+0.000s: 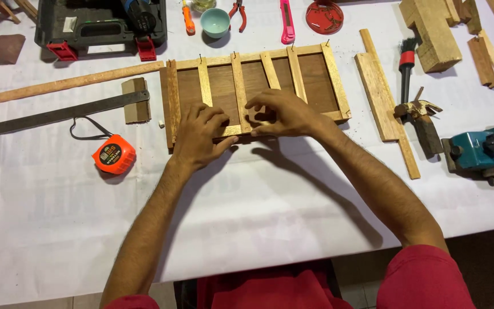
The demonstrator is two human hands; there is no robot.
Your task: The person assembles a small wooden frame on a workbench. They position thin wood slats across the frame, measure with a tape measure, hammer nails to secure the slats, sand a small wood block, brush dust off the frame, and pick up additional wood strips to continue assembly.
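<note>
A wooden frame point(310, 74) with a dark brown back panel and several light upright slats lies flat on the white table cover point(293, 194). My left hand point(198, 137) rests on the frame's near edge at the left, fingers bent down onto the wood. Close beside it, my right hand point(281, 114) presses its fingertips around the lower end of a middle slat point(238, 86). Small nails stick up along the frame's far rail. Whether either hand pinches a nail is hidden by the fingers.
Left of the frame lie an orange tape measure point(114, 154), a metal square point(52, 114) and a long wood strip point(70, 82). A black tool case point(98, 26), cup, pliers and cutter line the back. Wood strips point(381, 97), brush, hammer point(421, 114) and blue planer point(487, 149) sit right.
</note>
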